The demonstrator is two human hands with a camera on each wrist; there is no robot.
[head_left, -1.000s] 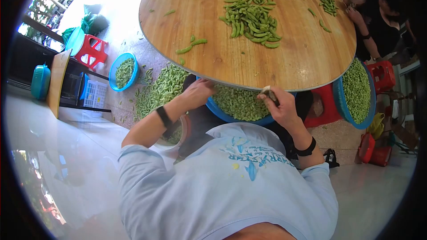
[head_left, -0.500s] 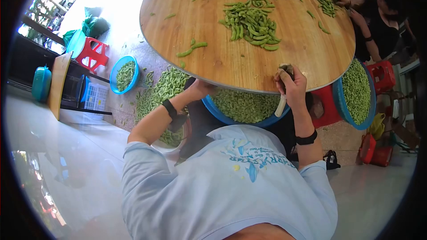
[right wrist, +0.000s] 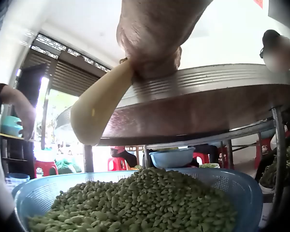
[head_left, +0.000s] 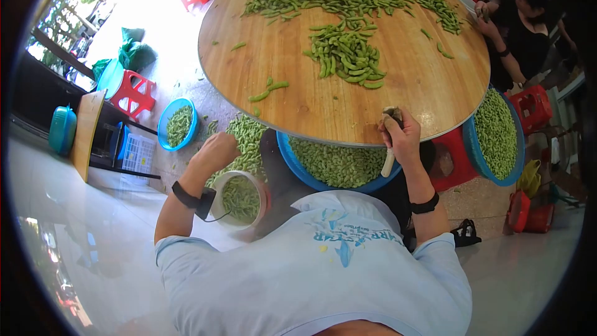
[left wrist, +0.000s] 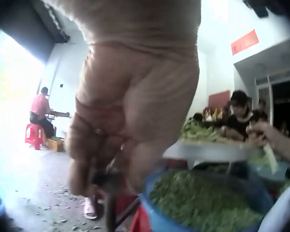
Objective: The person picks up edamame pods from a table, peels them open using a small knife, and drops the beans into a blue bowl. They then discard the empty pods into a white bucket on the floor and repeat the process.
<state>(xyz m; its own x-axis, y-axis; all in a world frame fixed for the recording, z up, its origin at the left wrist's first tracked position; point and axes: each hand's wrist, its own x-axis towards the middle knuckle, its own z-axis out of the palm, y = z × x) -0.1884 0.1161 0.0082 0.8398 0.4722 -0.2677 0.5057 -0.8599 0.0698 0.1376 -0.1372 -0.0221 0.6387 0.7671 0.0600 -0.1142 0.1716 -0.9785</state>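
Wood-topped and round, the surface spreads before a seated-looking person in a pale blue shirt, on a floor strewn with pods. At its near edge, the right hand grasps a tool by or near its pale handle, which points down past the edge; the rest of the tool is hidden by the fingers. Something brownish sits at this hand's fingertips, too small to make out. Just below stands a large blue basin, partly under the surface and heaped with shelled green beans.

The left hand is off to the side, fingers curled, above the floor pods; I cannot tell whether it holds anything. Near it is a whitish bucket with pods inside. Farther left are a smaller blue basin of pods and a red stool.

On the surface, green pods form a near heap that joins a wider spread behind; a few lie loose at left. Past the right edge are another bean-filled basin and a person in dark clothing.
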